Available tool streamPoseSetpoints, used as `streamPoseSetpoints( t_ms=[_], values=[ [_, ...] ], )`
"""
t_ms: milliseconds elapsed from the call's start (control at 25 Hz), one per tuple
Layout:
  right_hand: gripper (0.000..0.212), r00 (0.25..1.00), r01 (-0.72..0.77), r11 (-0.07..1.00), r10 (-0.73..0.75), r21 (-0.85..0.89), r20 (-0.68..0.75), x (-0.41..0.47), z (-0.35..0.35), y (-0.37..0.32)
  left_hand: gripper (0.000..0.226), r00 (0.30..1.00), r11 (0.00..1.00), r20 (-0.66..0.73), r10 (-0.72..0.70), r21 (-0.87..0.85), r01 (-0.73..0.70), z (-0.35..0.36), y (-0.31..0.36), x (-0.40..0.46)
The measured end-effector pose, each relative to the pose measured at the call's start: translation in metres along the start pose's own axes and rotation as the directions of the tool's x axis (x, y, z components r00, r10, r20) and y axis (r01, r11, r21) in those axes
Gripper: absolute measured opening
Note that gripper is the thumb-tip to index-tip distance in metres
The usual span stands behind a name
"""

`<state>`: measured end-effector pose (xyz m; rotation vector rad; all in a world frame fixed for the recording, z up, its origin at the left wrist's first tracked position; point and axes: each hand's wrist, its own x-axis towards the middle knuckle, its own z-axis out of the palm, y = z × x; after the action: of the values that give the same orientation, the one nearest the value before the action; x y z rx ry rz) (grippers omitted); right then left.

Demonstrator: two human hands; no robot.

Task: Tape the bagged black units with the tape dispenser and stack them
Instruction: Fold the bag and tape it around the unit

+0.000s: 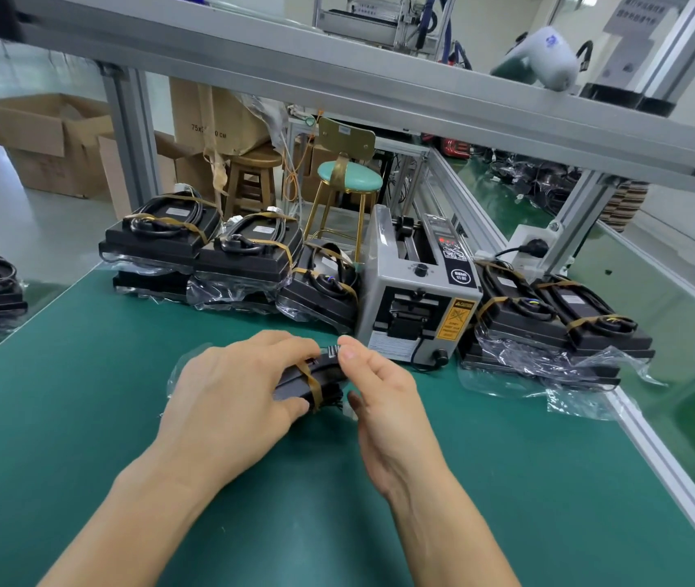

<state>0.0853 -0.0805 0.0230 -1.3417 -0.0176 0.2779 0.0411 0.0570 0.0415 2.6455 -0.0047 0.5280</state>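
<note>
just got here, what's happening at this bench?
A person is taping a bagged black unit on the green bench mat. The left hand grips it; the right hand works at its end near a brown tape strip. Taped units sit stacked on both sides of the grey tape dispenser.

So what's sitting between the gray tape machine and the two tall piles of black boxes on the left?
In the head view, one bagged black unit leans there, between the tape dispenser and the left stacks, with tan tape across it.
</note>
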Motion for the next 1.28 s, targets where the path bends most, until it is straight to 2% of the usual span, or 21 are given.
streamPoseSetpoints(
  t_ms=[160, 320, 400, 440, 520, 640, 720, 840, 920, 1080, 1200, 1280],
  values=[
    [0.044, 0.999, 0.035, 0.999, -0.034, -0.024, 0.027, -0.004, 0.008, 0.0, 0.035, 0.998, 0.998, 0.043, -0.053, 0.036, 0.051, -0.001, 0.0, 0.005],
    [0.032, 1.0, 0.006, 0.998, -0.007, -0.057, -0.003, 0.003, 0.002, 0.004, 0.031, 0.993, 0.992, 0.043, -0.112, 0.061, 0.11, 0.002, -0.002, 0.01],
    [0.019, 1.0, 0.007, 0.999, -0.007, -0.042, 0.003, 0.007, -0.001, 0.004, 0.032, 0.997, 0.996, 0.057, -0.057, 0.067, 0.053, 0.001, -0.003, 0.006],
    [0.016, 1.0, 0.023, 0.999, -0.022, -0.027, 0.019, 0.008, -0.001, 0.005, 0.042, 0.997, 0.998, 0.076, -0.005, 0.069, 0.0, 0.001, -0.003, 0.004],
    [0.017, 0.999, 0.037, 0.999, -0.037, 0.007, 0.02, 0.009, 0.0, 0.006, 0.05, 0.991, 0.991, 0.111, 0.075, 0.099, -0.086, -0.001, -0.001, 0.005],
    [0.016, 1.0, 0.003, 1.0, -0.003, 0.022, -0.008, 0.013, 0.0, 0.013, 0.055, 0.949, 0.963, 0.282, 0.144, 0.181, -0.2, -0.009, -0.004, 0.012],
    [0.023, 1.0, -0.02, 0.999, 0.021, 0.037, -0.008, 0.016, 0.0, 0.016, 0.06, 0.919, 0.96, 0.349, 0.184, 0.139, -0.245, -0.015, -0.01, 0.012],
    [0.02, 1.0, -0.008, 0.999, 0.007, 0.046, 0.009, 0.02, 0.002, 0.013, 0.051, 0.954, 0.98, 0.25, 0.164, 0.068, -0.187, -0.019, -0.013, 0.011],
    [0.023, 0.998, 0.016, 1.0, -0.016, 0.007, 0.057, 0.022, 0.003, 0.011, 0.039, 0.96, 0.979, 0.24, 0.142, 0.106, -0.172, -0.015, -0.013, 0.016],
    [0.029, 0.996, 0.023, 0.997, -0.016, -0.074, 0.09, 0.022, 0.001, 0.005, 0.034, 0.97, 0.988, 0.215, 0.111, 0.082, -0.132, -0.013, -0.014, 0.021],
    [0.016, 0.994, 0.012, 0.987, 0.005, -0.16, 0.106, 0.019, 0.002, -0.002, 0.033, 0.979, 0.994, 0.187, 0.086, 0.048, -0.096, -0.013, -0.016, 0.02],
    [0.015, 0.992, 0.018, 0.98, 0.007, -0.197, 0.125, 0.017, 0.003, -0.004, 0.032, 0.984, 0.996, 0.164, 0.072, 0.034, -0.078, -0.013, -0.016, 0.019]
  ],
)
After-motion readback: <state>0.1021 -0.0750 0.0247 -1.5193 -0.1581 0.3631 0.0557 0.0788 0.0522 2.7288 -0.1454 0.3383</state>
